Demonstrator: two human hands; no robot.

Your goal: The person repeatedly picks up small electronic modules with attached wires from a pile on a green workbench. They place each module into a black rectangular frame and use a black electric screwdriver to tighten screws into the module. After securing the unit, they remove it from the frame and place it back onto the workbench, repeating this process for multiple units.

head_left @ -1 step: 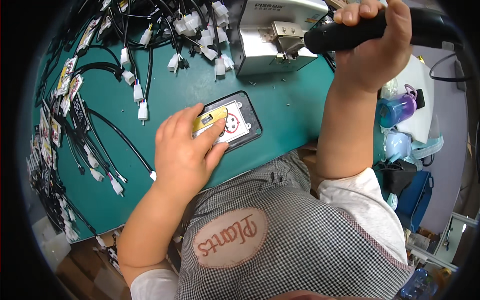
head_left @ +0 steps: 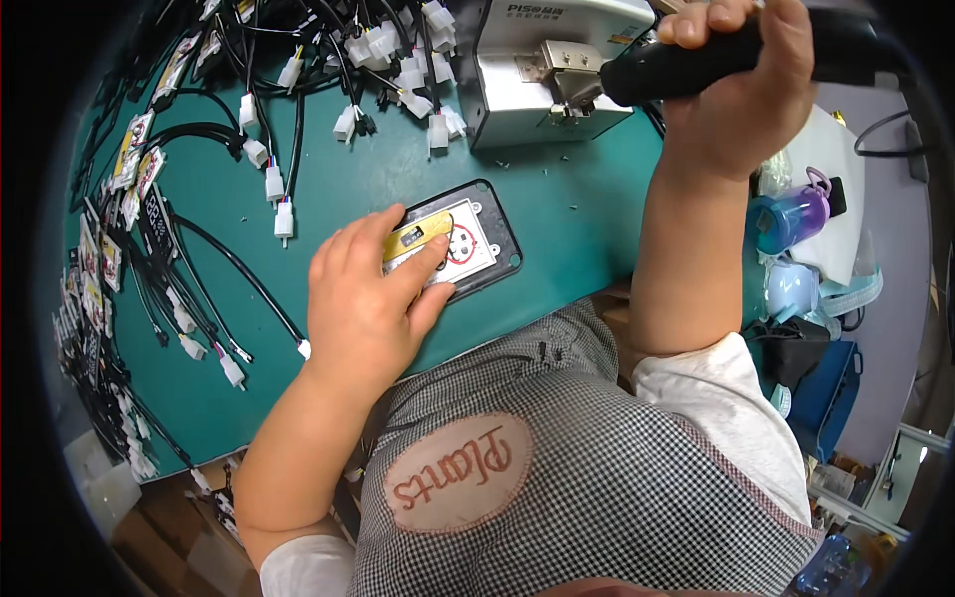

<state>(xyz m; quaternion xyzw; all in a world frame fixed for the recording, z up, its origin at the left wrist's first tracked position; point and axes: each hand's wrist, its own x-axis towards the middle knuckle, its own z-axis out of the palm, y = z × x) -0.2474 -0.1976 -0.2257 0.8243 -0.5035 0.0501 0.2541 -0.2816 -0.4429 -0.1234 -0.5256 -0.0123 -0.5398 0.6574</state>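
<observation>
My right hand (head_left: 741, 109) is wrapped round a black electric screwdriver (head_left: 686, 68), held up at the far right. Its front end meets the metal pick-up part (head_left: 575, 85) of a silver screw feeder (head_left: 517, 95); the bit itself is hard to make out. On the green mat, my left hand (head_left: 368, 284) steadies a shallow black plastic case (head_left: 505, 234), its fingers over the left part and the thumb at the near edge. Inside the case lies a white circuit board (head_left: 482, 251) with a yellow strip (head_left: 418, 235) and a red wire loop. My left fingers hide the case's left end.
Black cables with white connectors (head_left: 378, 50) pile up at the back of the green mat (head_left: 398, 159). More wired boards (head_left: 154, 224) line the left side. Several tiny screws (head_left: 544, 172) lie before the feeder. A blue-purple bottle (head_left: 791, 217) stands at the right.
The screwdriver and my right hand have shifted very slightly left. My left hand and the case stay where they were.
</observation>
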